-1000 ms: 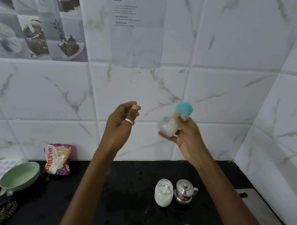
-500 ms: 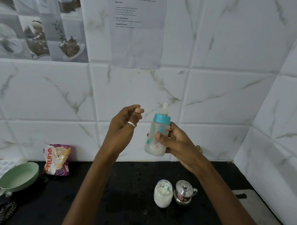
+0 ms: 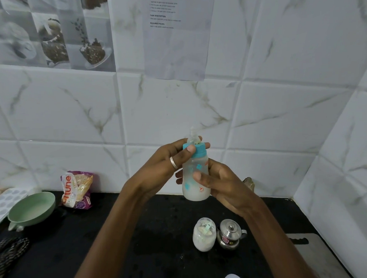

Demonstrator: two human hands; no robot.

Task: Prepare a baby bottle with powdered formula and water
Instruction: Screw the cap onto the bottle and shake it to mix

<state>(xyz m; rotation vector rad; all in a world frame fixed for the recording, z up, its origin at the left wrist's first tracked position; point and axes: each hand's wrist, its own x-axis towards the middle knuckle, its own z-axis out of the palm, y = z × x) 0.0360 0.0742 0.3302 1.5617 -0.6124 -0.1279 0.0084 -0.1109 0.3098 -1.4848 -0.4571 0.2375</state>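
A clear baby bottle (image 3: pixel 195 180) with a blue collar and a teat stands upright in the air above the black counter, white liquid in its lower part. My right hand (image 3: pixel 219 184) grips its body from the right. My left hand (image 3: pixel 169 163), with a ring on one finger, holds the blue collar (image 3: pixel 196 152) from the left, thumb on the front of it. Below, on the counter, stand a small clear jar of white powder (image 3: pixel 203 235) and a small steel lidded pot (image 3: pixel 230 234).
A green bowl (image 3: pixel 32 209) and a snack packet (image 3: pixel 76 189) sit at the back left of the black counter (image 3: pixel 124 245). A white moulded tray (image 3: pixel 6 200) lies at the far left, a grey board (image 3: pixel 313 253) at the right. Tiled walls close the back and right.
The bottle went from tilted and blurred in my right hand alone to upright and still. My left hand moved right and closed on the blue collar.
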